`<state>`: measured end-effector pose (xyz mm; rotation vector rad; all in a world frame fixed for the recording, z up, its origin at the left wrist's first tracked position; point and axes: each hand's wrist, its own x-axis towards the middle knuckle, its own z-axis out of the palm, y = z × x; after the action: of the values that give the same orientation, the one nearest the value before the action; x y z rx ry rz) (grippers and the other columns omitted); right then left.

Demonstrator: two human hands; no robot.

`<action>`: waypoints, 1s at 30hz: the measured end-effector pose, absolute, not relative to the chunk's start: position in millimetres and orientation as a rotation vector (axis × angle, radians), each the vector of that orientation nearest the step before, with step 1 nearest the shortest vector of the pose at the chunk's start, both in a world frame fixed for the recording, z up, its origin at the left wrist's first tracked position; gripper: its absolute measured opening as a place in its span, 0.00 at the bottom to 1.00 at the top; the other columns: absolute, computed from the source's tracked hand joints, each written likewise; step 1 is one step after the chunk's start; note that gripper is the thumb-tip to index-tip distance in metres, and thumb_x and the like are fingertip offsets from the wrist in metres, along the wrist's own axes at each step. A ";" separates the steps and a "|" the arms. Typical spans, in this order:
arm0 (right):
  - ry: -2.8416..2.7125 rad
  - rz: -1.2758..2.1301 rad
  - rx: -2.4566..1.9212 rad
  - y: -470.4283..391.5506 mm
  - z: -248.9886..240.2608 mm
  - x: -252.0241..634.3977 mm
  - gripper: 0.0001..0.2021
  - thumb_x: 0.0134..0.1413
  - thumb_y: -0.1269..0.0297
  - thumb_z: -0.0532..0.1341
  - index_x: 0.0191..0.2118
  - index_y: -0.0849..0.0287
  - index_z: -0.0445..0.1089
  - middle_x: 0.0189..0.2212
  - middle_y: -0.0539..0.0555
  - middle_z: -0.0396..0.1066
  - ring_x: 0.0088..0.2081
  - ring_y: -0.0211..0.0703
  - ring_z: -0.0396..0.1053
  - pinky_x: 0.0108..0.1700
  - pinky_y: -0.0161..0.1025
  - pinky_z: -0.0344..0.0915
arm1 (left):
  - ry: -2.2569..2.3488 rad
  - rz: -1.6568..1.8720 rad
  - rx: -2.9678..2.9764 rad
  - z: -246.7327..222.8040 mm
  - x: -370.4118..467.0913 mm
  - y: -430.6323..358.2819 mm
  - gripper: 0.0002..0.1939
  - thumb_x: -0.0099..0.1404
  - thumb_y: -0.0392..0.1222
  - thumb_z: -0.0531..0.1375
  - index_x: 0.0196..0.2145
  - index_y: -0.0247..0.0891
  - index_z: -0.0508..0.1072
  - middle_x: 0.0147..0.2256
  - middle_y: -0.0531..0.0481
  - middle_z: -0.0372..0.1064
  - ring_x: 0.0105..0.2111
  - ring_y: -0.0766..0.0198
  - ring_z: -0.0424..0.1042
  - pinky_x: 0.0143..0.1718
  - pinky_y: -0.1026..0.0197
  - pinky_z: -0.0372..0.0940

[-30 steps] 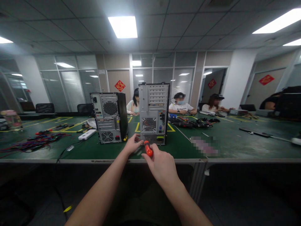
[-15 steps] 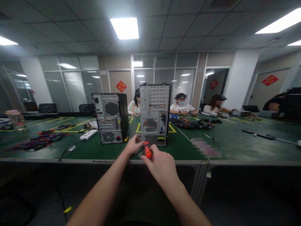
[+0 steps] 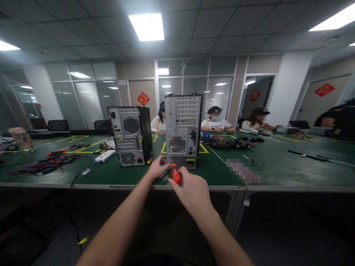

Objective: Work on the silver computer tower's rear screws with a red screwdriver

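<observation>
My right hand (image 3: 191, 186) is closed around the red-orange handle of a screwdriver (image 3: 175, 173). Its shaft points away from me at the lower left of the rear panel of a tall grey computer tower (image 3: 173, 111); the exact spot where the tip meets the panel is too small to make out. My left hand (image 3: 158, 168) is beside the tower's lower left corner, close to the shaft. Its thumb and fingers are bent with a gap between them, and I see nothing held there. Left of it stands a second, shorter computer tower (image 3: 130, 136), its rear facing me.
Tangled coloured cables (image 3: 51, 162) and a white power strip (image 3: 105, 156) lie left on the green table (image 3: 94, 177). Black cables (image 3: 235, 143) lie behind on the right, and a long dark bar (image 3: 306, 155) farther right. Several people sit across the table.
The view has tilted slightly downward. My right hand and the screwdriver keep nearly the same place at the tower's lower panel. Both towers stand as before.
</observation>
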<state>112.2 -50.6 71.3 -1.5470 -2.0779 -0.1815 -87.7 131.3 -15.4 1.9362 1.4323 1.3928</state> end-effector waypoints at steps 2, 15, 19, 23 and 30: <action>-2.100 -0.188 -1.527 -49.8 71.4 112.3 0.17 0.65 0.48 0.62 0.51 0.54 0.70 0.34 0.53 0.77 0.36 0.48 0.76 0.35 0.39 0.58 | 1.440 1.390 1.931 -15.4 -87.9 132.0 0.20 0.60 0.49 0.67 0.47 0.39 0.72 0.34 0.49 0.74 0.37 0.59 0.74 0.42 0.57 0.67; -2.101 -0.197 -1.558 -49.9 69.6 110.3 0.20 0.64 0.47 0.62 0.53 0.54 0.69 0.33 0.54 0.77 0.35 0.50 0.76 0.34 0.39 0.59 | 1.448 1.391 1.933 -13.8 -86.5 130.2 0.19 0.60 0.49 0.66 0.47 0.40 0.72 0.34 0.50 0.74 0.36 0.60 0.73 0.39 0.59 0.66; -2.150 -0.225 -1.502 -50.5 70.1 111.3 0.17 0.67 0.51 0.60 0.56 0.52 0.68 0.37 0.53 0.77 0.37 0.48 0.76 0.34 0.39 0.59 | 1.439 1.402 1.922 -14.5 -86.6 130.5 0.20 0.59 0.49 0.67 0.47 0.40 0.73 0.34 0.50 0.75 0.36 0.60 0.74 0.39 0.59 0.67; -2.258 -0.267 -1.427 -53.6 70.6 114.6 0.18 0.68 0.64 0.57 0.60 0.43 0.67 0.46 0.52 0.73 0.37 0.42 0.76 0.33 0.37 0.57 | 1.429 1.416 1.905 -14.9 -86.3 130.3 0.20 0.59 0.49 0.67 0.47 0.39 0.73 0.34 0.50 0.75 0.35 0.61 0.74 0.39 0.59 0.67; -2.102 -0.190 -1.582 -50.9 70.4 111.1 0.21 0.64 0.46 0.61 0.55 0.54 0.68 0.35 0.54 0.77 0.37 0.51 0.77 0.35 0.40 0.60 | 1.454 1.396 1.924 -12.3 -86.1 128.0 0.21 0.59 0.49 0.67 0.47 0.38 0.73 0.35 0.49 0.75 0.36 0.60 0.74 0.40 0.58 0.68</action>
<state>111.1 -50.9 70.4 -1.5816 -2.1024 -0.1900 -86.1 128.0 -12.3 1.9241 1.4536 1.3956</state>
